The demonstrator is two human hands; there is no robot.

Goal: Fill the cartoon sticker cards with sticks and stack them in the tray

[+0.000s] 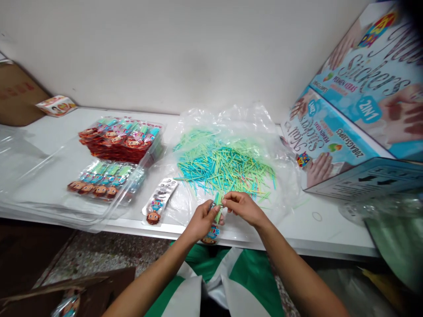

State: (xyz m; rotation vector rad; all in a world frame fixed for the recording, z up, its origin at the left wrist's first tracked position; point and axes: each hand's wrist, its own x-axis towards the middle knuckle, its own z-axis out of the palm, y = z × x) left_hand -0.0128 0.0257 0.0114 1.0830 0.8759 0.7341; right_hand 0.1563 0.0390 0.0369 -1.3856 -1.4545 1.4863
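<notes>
My left hand (pixel 202 221) is closed round a small printed packet (pixel 210 237), whose lower end shows a cartoon face near the table's front edge. Thin green sticks (pixel 218 200) stand at the packet's upper part, between my two hands. My right hand (pixel 243 207) pinches at the right side of these sticks, thumb and forefinger together; whether it grips the sticks or the packet's edge is hard to make out. Just beyond lies a heap of loose green and blue sticks (pixel 228 167) on a clear plastic bag (pixel 284 176). A flat packet (pixel 160 200) of the same print rests to the left.
Filled packets are stacked (pixel 119 141) at the left, with a smaller row (pixel 99 180) in front, partly beside clear plastic film (pixel 39 176). Large blue printed cartons (pixel 333 141) stand on the right. A brown carton (pixel 20 94) sits far left; a rubber band (pixel 317 216) lies right.
</notes>
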